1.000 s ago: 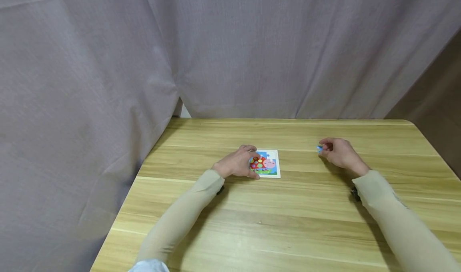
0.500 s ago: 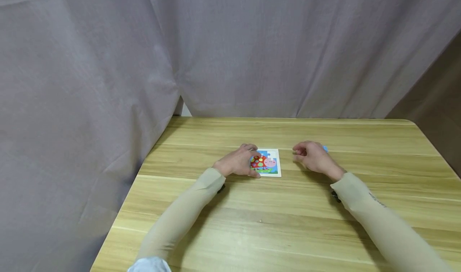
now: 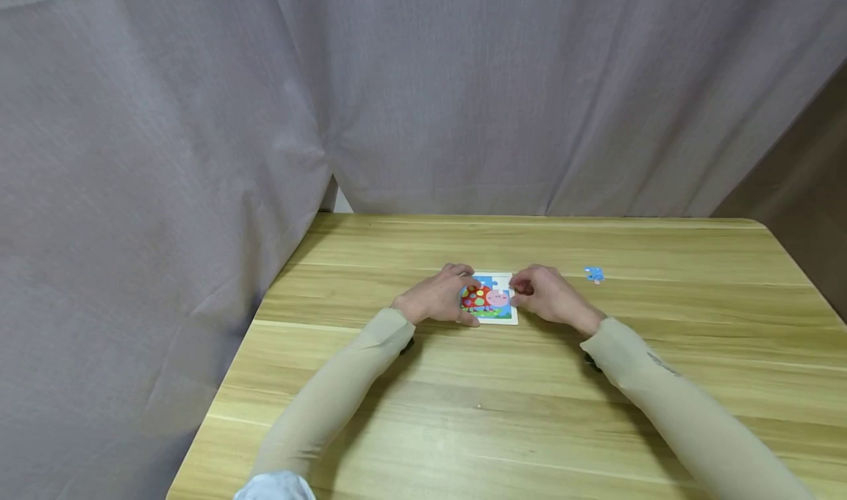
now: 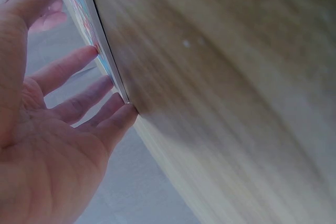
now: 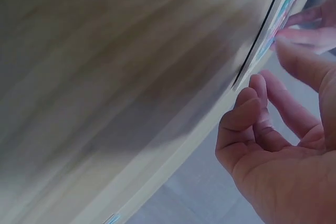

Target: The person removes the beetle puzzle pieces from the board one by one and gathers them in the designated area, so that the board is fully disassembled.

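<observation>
My left hand [image 3: 437, 296] has a flat, square, white-rimmed jigsaw tray [image 3: 498, 321], the one with a red spotted ladybird with a pink face, gripped by its left side between thumb and fingers, and the tray is lying flat on the pale yellow wood-grain worktop [image 3: 423, 426]. My right hand [image 3: 549, 294] is curled up at the tray's right edge, right next to the bare white gap [image 3: 501, 282] in the far right corner, but honestly can't tell if there's a piece tucked in those fingers. Biggest worry imo: if I push down on that corner harder than my left is bracing, the tray could pivot or skid, since the worktop looks pretty smooth. And if I do have a piece pinched and it's turned a bit, its knob could snag the neighbours and lift them. Then there's the small, loose blue jigsaw piece with a pink bit [image 3: 594, 273], off to the right, beyond my wrist: one careless swing back and my long beige sleeve [image 3: 651, 382] could knock it away
</observation>
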Demonstrator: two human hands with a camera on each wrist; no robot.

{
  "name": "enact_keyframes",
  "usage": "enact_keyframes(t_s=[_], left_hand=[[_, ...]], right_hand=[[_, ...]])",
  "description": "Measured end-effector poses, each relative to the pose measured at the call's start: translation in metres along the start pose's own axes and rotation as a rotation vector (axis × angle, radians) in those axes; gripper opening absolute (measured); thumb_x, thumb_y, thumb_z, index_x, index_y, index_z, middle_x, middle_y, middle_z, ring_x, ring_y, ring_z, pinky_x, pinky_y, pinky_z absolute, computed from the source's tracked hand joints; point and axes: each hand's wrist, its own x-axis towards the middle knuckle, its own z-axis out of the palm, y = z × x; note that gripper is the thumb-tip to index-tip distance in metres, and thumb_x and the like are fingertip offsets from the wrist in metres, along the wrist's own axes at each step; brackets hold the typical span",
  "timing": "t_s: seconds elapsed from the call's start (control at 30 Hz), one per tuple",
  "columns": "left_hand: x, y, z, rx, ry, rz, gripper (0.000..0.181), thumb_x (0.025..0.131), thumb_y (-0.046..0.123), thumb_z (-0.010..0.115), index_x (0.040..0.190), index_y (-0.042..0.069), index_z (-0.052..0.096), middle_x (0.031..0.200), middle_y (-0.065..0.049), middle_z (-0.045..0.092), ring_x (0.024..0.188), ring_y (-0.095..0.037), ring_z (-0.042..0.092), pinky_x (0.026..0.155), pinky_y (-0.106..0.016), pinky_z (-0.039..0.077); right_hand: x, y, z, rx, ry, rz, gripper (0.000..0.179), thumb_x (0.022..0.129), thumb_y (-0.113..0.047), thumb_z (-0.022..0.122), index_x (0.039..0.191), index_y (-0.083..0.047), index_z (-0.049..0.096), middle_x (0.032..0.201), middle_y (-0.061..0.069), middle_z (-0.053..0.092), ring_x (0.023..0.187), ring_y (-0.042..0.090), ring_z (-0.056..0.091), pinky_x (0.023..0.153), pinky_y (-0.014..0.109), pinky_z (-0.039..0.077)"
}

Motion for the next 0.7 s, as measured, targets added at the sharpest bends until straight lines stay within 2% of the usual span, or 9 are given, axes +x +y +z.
enact_keyframes(t_s=[0.23,0.43,0.7], left_hand=[[0.0005,-0.0002,0.0005,-0.007,-0.005,0.003,0.077,0.091,0.053,0.087,0.157,0.025,0.06,0.174,-0.004,0.042,0.158,-0.026,0.042,0.122,-0.042,0.053],[-0.0002,-0.0016,0.0,0.0,-0.001,0.033,0.07,0.091,0.053,0.087,0.154,0.03,0.064,0.175,-0.007,0.041,0.162,-0.032,0.039,0.122,-0.048,0.054],[-0.0006,-0.0018,0.0,-0.031,0.004,0.042,0.064,0.092,0.049,0.087,0.149,0.026,0.07,0.172,-0.009,0.044,0.16,-0.033,0.04,0.122,-0.046,0.053]], right_hand=[[0.003,-0.002,0.0057,-0.037,-0.043,0.002,0.03,0.096,-0.01,0.082,0.122,0.005,0.077,0.107,0.017,0.073,0.097,0.027,0.065,0.089,0.048,0.057],[0.005,-0.0016,0.0067,-0.04,-0.043,-0.012,0.028,0.097,-0.009,0.081,0.121,0.004,0.078,0.106,0.017,0.074,0.098,0.028,0.067,0.091,0.05,0.058],[0.0085,-0.0042,0.0088,-0.03,-0.051,0.007,0.021,0.097,-0.007,0.08,0.114,0.004,0.074,0.105,0.017,0.069,0.096,0.027,0.061,0.09,0.047,0.054]])
